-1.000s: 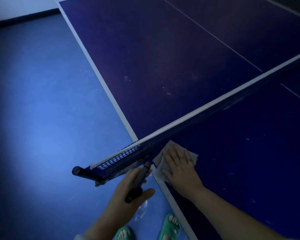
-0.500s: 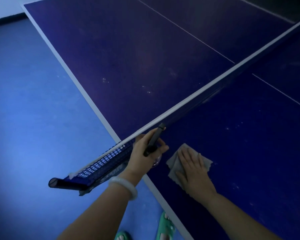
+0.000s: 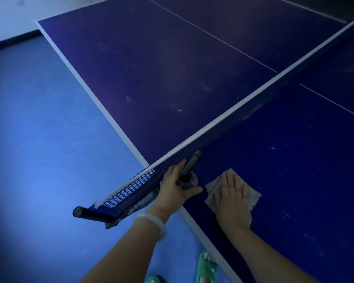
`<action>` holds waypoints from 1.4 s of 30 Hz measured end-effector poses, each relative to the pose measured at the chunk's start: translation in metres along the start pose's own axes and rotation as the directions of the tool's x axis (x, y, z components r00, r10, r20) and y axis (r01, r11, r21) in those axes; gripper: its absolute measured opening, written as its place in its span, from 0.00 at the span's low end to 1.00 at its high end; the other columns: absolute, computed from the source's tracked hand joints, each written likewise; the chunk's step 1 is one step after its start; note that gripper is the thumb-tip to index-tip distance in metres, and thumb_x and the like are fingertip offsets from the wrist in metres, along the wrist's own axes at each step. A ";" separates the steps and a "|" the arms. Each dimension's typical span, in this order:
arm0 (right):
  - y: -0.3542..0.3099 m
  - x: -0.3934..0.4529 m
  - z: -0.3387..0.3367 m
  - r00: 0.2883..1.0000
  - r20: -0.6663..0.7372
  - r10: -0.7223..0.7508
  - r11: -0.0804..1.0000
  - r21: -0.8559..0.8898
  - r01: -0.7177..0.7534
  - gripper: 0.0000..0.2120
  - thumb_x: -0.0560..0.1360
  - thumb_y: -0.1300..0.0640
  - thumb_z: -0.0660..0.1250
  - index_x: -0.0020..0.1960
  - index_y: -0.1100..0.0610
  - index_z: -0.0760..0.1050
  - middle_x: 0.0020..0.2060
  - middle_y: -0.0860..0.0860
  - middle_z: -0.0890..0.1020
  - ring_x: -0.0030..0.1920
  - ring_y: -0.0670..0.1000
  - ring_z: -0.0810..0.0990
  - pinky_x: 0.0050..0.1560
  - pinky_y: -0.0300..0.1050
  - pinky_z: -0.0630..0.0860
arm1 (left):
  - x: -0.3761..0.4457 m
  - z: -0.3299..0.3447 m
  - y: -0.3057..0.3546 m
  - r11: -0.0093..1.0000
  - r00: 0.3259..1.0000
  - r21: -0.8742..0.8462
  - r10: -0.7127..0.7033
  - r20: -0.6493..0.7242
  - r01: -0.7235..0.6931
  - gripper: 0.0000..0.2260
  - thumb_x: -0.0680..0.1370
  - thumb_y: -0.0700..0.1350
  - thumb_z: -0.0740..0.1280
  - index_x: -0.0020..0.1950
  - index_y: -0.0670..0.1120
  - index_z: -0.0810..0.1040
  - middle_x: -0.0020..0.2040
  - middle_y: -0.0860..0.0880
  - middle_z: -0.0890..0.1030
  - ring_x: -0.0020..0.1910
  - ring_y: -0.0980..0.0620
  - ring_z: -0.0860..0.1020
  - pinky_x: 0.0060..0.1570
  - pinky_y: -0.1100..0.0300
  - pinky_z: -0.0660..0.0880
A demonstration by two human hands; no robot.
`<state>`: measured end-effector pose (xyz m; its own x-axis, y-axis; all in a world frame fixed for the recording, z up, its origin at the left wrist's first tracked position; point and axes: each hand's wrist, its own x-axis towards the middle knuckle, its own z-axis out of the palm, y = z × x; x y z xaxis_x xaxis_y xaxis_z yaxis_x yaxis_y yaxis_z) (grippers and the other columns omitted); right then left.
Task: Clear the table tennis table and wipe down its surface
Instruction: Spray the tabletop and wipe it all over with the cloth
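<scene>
The dark blue table tennis table with white edge lines (image 3: pixel 172 68) is spread ahead of and beneath both hands, and pale specks are seen scattered over it beyond the right hand, so the wiping is judged far from finished. The dark blue mesh net with a white top band (image 3: pixel 243 107) is stretched just beyond the left hand's knuckles, its black clamp post (image 3: pixel 90 213) jutting out to that hand's left, past the table edge.

The small grey rectangular cloth (image 3: pixel 251 196) is pressed flat on the surface under the right hand (image 3: pixel 232 199), whose fingers are laid straight and together. Its corners are left loose beside the fingers; they could fold under if the stroke is reversed sharply.

A small clear spray bottle with a dark nozzle (image 3: pixel 187 176) is gripped by the left hand (image 3: pixel 175 187), fingers curled round it, the nozzle tip almost at the net. The mesh could be snagged or soaked if it is sprayed from there, and the bottle could be slipped from the grip by a knock against the net band.
</scene>
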<state>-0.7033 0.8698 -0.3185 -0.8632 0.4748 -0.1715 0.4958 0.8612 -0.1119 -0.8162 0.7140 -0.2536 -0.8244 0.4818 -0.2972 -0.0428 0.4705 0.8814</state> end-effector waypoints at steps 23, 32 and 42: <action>0.076 -0.161 0.016 0.987 0.157 0.041 0.962 -0.275 0.003 0.29 0.80 0.49 0.39 0.80 0.55 0.44 0.79 0.60 0.39 0.75 0.62 0.29 0.74 0.65 0.37 | -0.026 0.094 -0.016 0.572 0.877 0.671 0.382 0.292 -0.472 0.25 0.80 0.49 0.63 0.74 0.41 0.64 0.75 0.41 0.62 0.74 0.41 0.61 0.72 0.49 0.60; 0.092 -0.167 0.022 0.819 -0.014 0.574 0.818 -0.028 -0.574 0.30 0.79 0.50 0.30 0.78 0.62 0.34 0.77 0.59 0.34 0.77 0.59 0.32 0.77 0.60 0.39 | -0.010 0.120 -0.038 0.429 0.914 0.832 0.350 0.206 -0.352 0.30 0.82 0.56 0.45 0.76 0.37 0.61 0.76 0.37 0.62 0.76 0.40 0.59 0.76 0.44 0.53; 0.191 -0.080 -0.012 0.906 0.003 0.424 0.890 -0.188 -0.416 0.29 0.82 0.54 0.55 0.80 0.57 0.50 0.79 0.63 0.45 0.79 0.62 0.43 0.77 0.61 0.48 | -0.012 0.123 -0.037 0.435 0.916 0.839 0.364 0.167 -0.326 0.29 0.81 0.56 0.47 0.75 0.39 0.64 0.75 0.40 0.64 0.76 0.43 0.60 0.75 0.46 0.54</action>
<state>-0.5404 0.9984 -0.3141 -0.5712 0.7946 -0.2058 0.7826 0.6028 0.1554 -0.7357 0.7815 -0.3280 -0.6766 0.7362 -0.0134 0.7237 0.6683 0.1719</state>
